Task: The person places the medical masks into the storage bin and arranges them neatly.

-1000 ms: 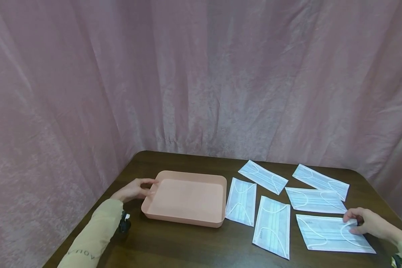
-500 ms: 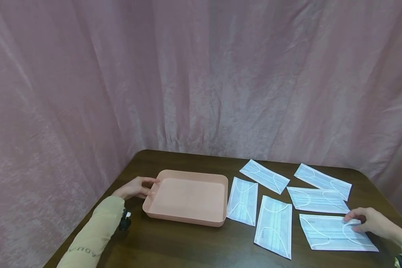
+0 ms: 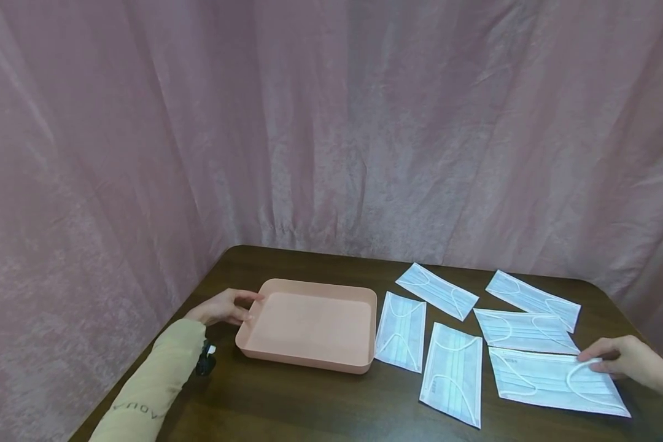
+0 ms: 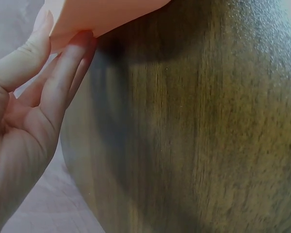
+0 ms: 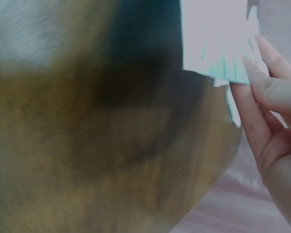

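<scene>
At the left of the table in the head view, a shallow pink tray (image 3: 315,322) has its left rim gripped by my left hand (image 3: 223,308). In the left wrist view the thumb lies on one side of the tray wall (image 4: 106,14) and the fingertips on the other. Over at the right, my right hand (image 3: 632,362) pinches the right end of a pale blue disposable face mask (image 3: 547,377). That end is lifted off the table in the right wrist view, where the mask (image 5: 213,43) sits between thumb and fingers.
Several more face masks lie flat between tray and right hand, among them one upright mask (image 3: 452,374) and a sideways mask (image 3: 522,331) touching or just behind the held one. The brown table (image 3: 287,399) has rounded corners. A pink curtain (image 3: 331,135) hangs behind it.
My right hand has taken hold of the near right mask and raised its right end, shifting it slightly back. The left hand and tray stay put.
</scene>
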Motion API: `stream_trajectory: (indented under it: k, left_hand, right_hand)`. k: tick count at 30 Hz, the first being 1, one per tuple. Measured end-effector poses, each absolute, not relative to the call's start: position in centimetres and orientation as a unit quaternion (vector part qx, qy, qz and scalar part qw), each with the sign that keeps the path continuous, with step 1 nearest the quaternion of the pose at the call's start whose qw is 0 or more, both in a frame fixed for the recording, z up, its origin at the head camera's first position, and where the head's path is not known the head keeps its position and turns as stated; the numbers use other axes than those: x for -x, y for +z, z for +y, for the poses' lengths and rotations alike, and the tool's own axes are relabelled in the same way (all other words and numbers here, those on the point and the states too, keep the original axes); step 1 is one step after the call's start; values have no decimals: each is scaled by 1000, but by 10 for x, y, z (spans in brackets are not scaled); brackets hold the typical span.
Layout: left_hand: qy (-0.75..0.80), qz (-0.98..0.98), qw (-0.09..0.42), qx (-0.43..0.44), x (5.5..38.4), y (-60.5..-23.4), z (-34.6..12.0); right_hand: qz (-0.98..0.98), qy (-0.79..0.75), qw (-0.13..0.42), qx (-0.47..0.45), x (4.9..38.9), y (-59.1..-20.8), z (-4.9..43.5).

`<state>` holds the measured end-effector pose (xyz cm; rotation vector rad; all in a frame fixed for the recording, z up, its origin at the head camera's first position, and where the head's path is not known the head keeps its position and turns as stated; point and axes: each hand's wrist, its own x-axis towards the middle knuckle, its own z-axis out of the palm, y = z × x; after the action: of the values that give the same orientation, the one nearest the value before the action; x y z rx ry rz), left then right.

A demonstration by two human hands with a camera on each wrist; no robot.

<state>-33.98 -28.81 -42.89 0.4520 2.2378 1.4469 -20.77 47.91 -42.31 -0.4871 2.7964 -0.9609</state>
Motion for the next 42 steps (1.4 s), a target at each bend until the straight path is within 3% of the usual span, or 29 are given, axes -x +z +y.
stream_trajectory:
  k: [7, 13, 35, 42]
  left_hand:
    - [530, 805, 216, -157, 339, -435, -289]
    - [536, 801, 219, -154, 339, -435, -289]
    - [536, 800, 219, -157, 343, -436, -283]
    - [532, 805, 216, -150, 342, -433, -281]
  right_hand:
    - [935, -347, 61, 42, 205, -410, 478]
    - [921, -387, 34, 7, 211, -407, 472]
    - [872, -486, -29, 53, 254, -396, 354]
    - [845, -532, -21, 61, 274, -406, 312]
